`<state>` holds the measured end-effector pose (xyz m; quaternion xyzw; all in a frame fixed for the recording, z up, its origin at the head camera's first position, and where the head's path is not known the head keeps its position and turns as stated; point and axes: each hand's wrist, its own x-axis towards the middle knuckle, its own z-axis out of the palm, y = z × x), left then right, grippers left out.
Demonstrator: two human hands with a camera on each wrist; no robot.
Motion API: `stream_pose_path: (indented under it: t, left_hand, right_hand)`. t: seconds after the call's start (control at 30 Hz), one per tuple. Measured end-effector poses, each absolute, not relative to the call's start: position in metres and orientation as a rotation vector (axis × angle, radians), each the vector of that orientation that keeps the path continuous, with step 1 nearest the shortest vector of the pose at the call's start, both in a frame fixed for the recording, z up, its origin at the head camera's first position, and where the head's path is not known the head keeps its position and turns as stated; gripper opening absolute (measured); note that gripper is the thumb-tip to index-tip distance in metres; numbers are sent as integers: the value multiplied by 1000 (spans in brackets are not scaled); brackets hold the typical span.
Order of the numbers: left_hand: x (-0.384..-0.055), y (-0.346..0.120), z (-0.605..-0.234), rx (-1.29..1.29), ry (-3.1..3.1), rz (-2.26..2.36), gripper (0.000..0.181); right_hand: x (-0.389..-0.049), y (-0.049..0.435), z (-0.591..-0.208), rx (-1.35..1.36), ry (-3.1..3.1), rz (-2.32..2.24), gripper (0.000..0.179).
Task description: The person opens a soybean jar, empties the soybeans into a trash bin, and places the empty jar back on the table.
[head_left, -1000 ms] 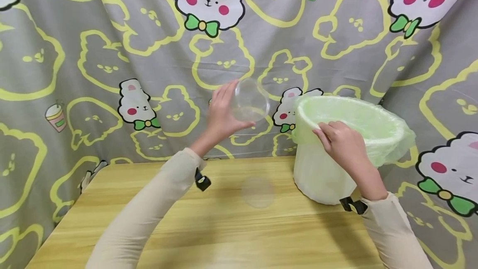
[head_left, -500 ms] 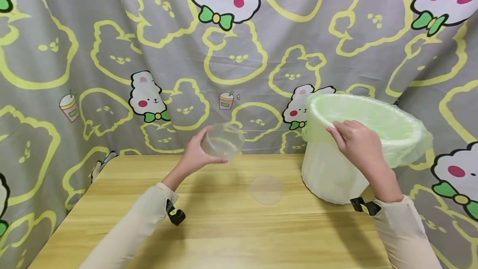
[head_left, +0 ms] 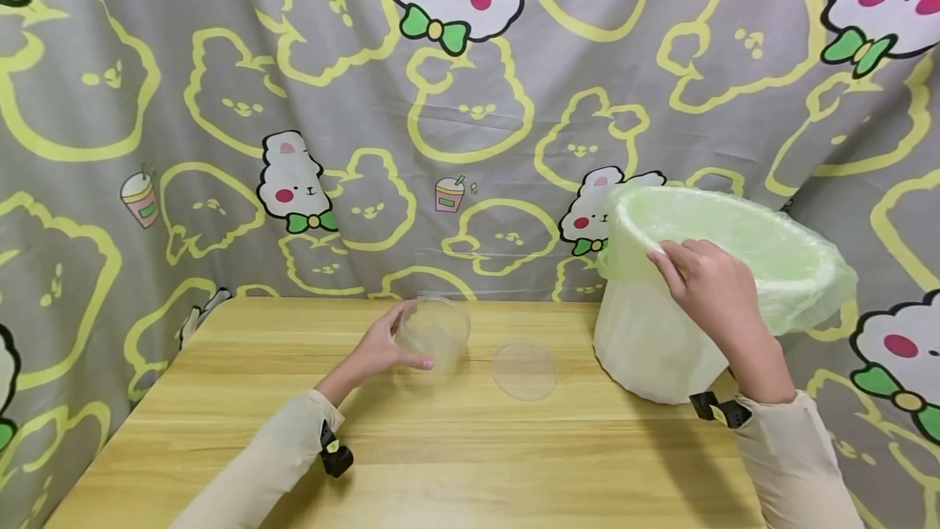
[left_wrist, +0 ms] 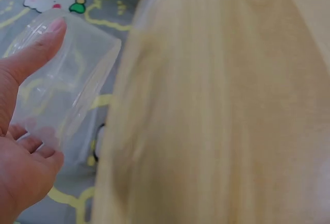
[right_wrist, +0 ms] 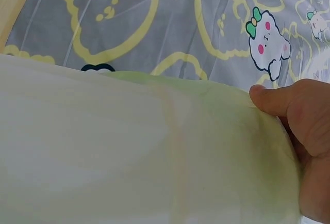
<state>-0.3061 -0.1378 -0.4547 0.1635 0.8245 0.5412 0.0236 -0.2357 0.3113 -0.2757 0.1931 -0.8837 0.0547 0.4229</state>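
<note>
A clear plastic tub (head_left: 438, 331) is gripped by my left hand (head_left: 383, 345), thumb on the near side and fingers round the far side; the left wrist view shows the see-through tub (left_wrist: 69, 74) between thumb and fingers. To its right a clear round lid (head_left: 525, 371) lies flat on the wooden table. My right hand (head_left: 708, 288) pinches the near rim of a white trash can (head_left: 646, 341), whose pale green liner bag (head_left: 764, 251) folds over the rim. In the right wrist view the thumb of my right hand (right_wrist: 304, 126) presses on the bag-covered edge.
The wooden table (head_left: 470, 447) backs onto a grey curtain (head_left: 345, 88) printed with cartoon rabbits and yellow outlines. The trash can stands at the table's right side, its mouth tilted toward me. Loose liner hangs off its right side.
My left hand has come down and left with the tub, from in front of the curtain to close over the table. The right hand keeps its hold on the rim; the view has shifted slightly.
</note>
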Motion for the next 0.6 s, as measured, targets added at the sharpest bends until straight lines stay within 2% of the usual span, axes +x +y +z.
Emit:
stream_pose_path:
  t: [0.6]
  left_hand:
    - [-299, -144, -487, 511, 2344, 1697, 118]
  right_hand:
    - [-236, 314, -278, 479, -2208, 128, 9]
